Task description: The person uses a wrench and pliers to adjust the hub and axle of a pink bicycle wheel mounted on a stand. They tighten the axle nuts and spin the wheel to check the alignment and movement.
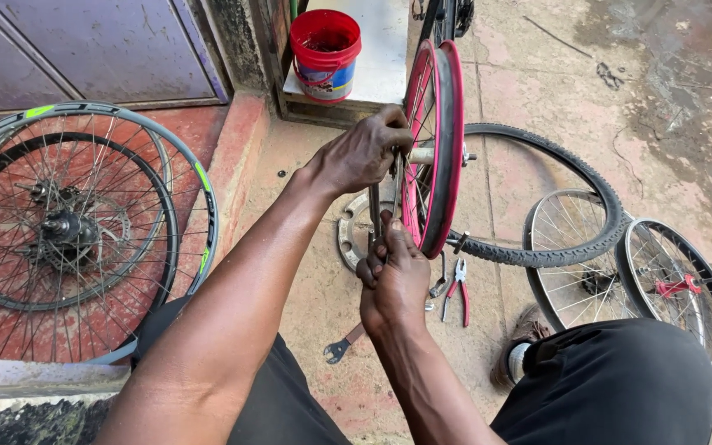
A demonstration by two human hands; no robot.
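A red bicycle wheel (pixel 447 124) stands upright on its rim in front of me, seen almost edge-on. My left hand (pixel 360 152) is closed around a metal part at its hub, beside the axle (pixel 423 155). Just below, my right hand (pixel 393 276) is closed on the lower end of a slim metal spanner (pixel 375 210). The spanner runs straight up to the hub under my left hand. What its top end sits on is hidden by my fingers.
Two spoked wheels (pixel 67 231) lean at the left. A loose black tyre (pixel 554 247) and two silver wheels (pixel 686 288) lie at the right. Red-handled pliers (pixel 460 290), a spanner (pixel 341 346) and a toothed ring (pixel 348 235) lie on the ground. A red bucket (pixel 325 41) stands on a step.
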